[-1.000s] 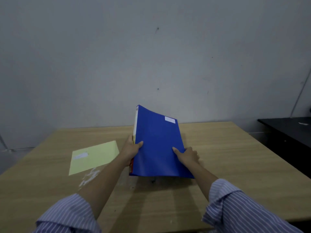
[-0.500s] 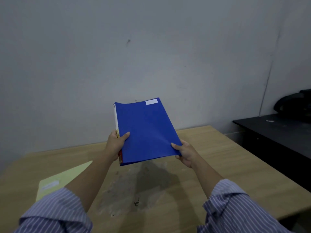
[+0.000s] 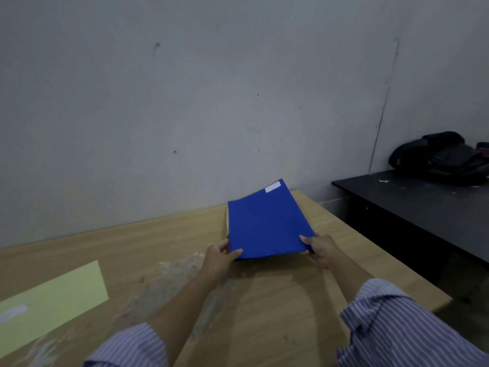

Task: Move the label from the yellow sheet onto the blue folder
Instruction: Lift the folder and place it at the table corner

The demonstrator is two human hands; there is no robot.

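A blue folder [image 3: 264, 223] is low over the far right part of the wooden table [image 3: 164, 242], tilted with its far edge raised. A white label [image 3: 272, 187] is stuck near its far right corner. My left hand [image 3: 221, 256] grips the folder's near left corner and my right hand [image 3: 318, 246] grips its near right corner. The yellow sheet [image 3: 53, 298] lies flat at the table's left, with a pale whitish patch [image 3: 13, 312] on it near the frame's edge.
A black side table [image 3: 412, 205] stands to the right, with a black bag [image 3: 439, 157] on it against the grey wall. A whitish scuffed patch [image 3: 174, 276] marks the tabletop between the sheet and my arms.
Both hands have carried the folder to the right and down toward the table's far right part. The view has swung right, so the yellow sheet now sits at the left edge.
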